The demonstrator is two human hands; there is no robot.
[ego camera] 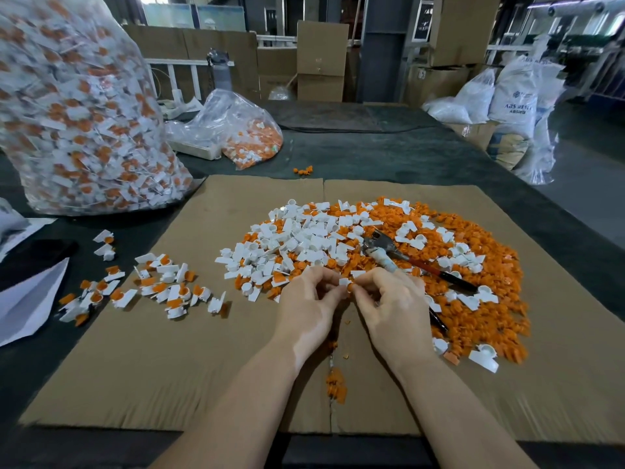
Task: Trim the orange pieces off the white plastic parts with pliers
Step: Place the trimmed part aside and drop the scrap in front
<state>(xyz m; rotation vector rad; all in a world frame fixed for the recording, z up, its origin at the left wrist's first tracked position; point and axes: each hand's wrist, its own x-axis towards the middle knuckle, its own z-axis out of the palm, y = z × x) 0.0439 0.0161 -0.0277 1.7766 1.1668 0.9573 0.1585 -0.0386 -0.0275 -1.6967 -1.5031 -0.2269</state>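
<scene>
Both hands meet over near edge of pile: my left hand (309,296) and right hand (389,297) pinch one white part (345,281), orange piece (351,286) attached. Pliers (384,252) lie across right hand, jaws far. Step: positioning part. Next, judged: seat orange piece between jaws, squeeze.

Pretty standard factory floor. Dark green table (389,154) with a flattened cardboard sheet (209,333) on it. Behind it there are stacked cardboard boxes (322,60), a grey steel column (384,49), and white resin sacks (514,96) on the floor at right. Daylight comes in through windows at the back.
</scene>
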